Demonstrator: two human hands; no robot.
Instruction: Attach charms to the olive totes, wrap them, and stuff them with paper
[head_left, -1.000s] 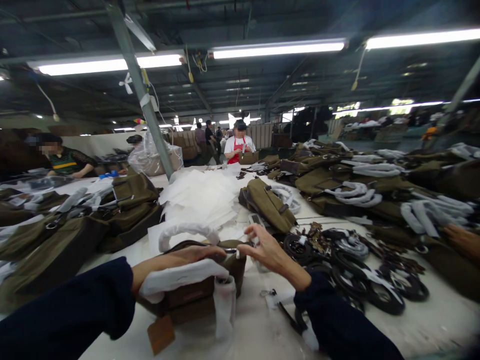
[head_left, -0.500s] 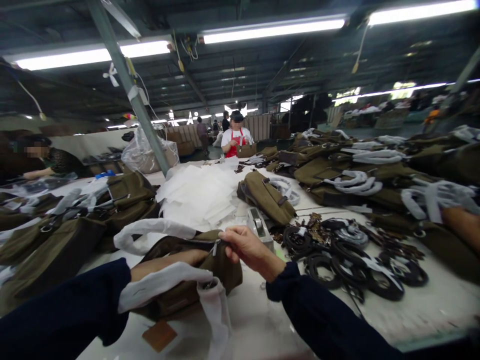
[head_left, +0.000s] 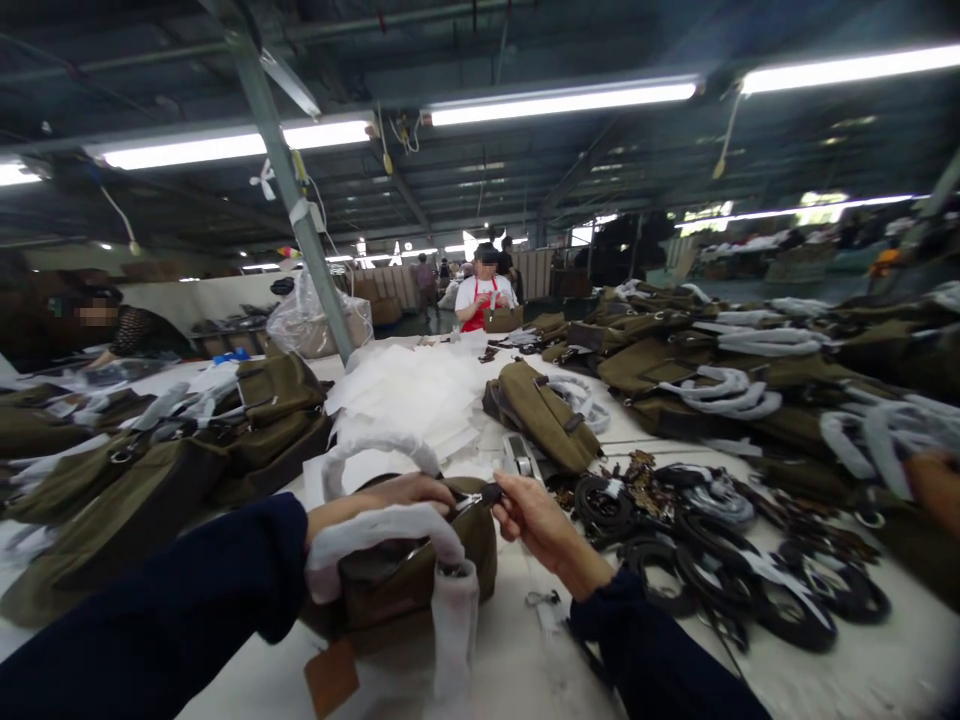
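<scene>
An olive fabric handbag (head_left: 405, 625) stands in front of me, its two handles (head_left: 390, 530) wrapped in white tissue. My left hand (head_left: 412, 492) reaches under the near handle and grips the bag's top edge by the zipper; its fingertips are partly hidden. Between the closed fingers of my right hand (head_left: 536, 520) is the dark zipper end tab (head_left: 490, 494), at the right end of the bag's opening. The metal zipper pull (head_left: 469, 502) lies beside that tab. From the bag's near side hangs a brown leather-like tag (head_left: 331, 678).
White paper sheets (head_left: 412, 385) are piled behind the bag. Olive bags lie left (head_left: 165, 500) and right (head_left: 675, 370). Coiled black straps (head_left: 780, 590) and metal clips sit at right. Another person's hand (head_left: 934, 480) is at the right edge; a person in a red apron (head_left: 480, 310) works opposite.
My right hand has moved from the zipper area at the bag's corner out to the right, holding the end tab. My left hand has come up out of the bag onto its top edge.
</scene>
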